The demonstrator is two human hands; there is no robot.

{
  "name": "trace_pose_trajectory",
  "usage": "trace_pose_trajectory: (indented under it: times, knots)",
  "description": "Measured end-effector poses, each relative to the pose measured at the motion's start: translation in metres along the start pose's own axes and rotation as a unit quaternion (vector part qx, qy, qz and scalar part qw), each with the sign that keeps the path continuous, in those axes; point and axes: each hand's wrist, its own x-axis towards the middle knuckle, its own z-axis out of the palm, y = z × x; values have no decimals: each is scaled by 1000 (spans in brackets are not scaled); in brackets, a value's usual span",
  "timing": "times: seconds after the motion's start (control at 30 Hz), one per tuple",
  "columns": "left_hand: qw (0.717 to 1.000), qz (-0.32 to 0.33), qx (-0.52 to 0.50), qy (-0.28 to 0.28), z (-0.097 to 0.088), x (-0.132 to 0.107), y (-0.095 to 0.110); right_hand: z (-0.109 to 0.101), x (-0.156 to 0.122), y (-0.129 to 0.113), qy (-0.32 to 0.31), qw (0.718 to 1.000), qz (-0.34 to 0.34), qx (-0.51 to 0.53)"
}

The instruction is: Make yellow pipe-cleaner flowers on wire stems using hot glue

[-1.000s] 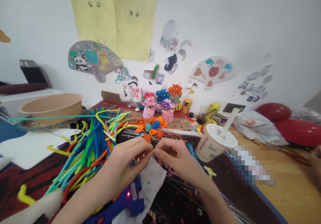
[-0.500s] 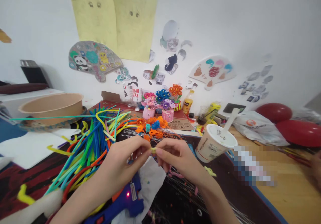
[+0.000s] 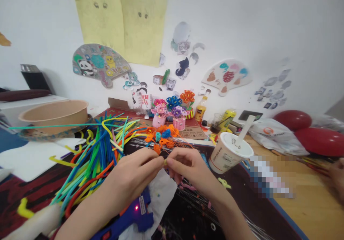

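Observation:
My left hand [image 3: 135,170] and my right hand [image 3: 188,166] meet fingertip to fingertip over the middle of the table. Pinched between them is a short yellow pipe cleaner piece [image 3: 165,162], mostly covered by the fingers. Just beyond the hands lie orange pipe cleaner flowers [image 3: 162,133], with some blue and teal among them. Left of my left hand spreads a large bundle of coloured pipe cleaners [image 3: 100,150]. Under my left wrist a blue glue gun [image 3: 139,213] with a lit red light rests on white paper [image 3: 161,186].
A lidded paper cup [image 3: 228,154] with a straw stands right of my right hand. Potted pipe cleaner flowers [image 3: 178,116] and a yellow bottle [image 3: 201,109] line the back. At left is a tan basin [image 3: 53,112]. Another person's hand [image 3: 337,175] shows at the right edge.
My left hand has rolled over so that its back faces up more, and its fingers now cover more of the yellow piece. The right hand stays almost in place.

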Motion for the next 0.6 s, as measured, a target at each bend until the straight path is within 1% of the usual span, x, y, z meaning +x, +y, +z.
trace_pose_trajectory:
  times: [0.2,0.43,0.53,0.6]
  knots:
    - [996,44,73,-32,1,-3,-2,1,2,4,1,1000,19,22]
    - [992,62,77,-73,-2,-2,3,3,2,5,11,996,67,55]
    - [989,85,96,-68,-1,-1,5,3,2,4,17,994,95,53]
    - [986,104,119,-54,1,-2,5,3,2,5,21,992,114,53]
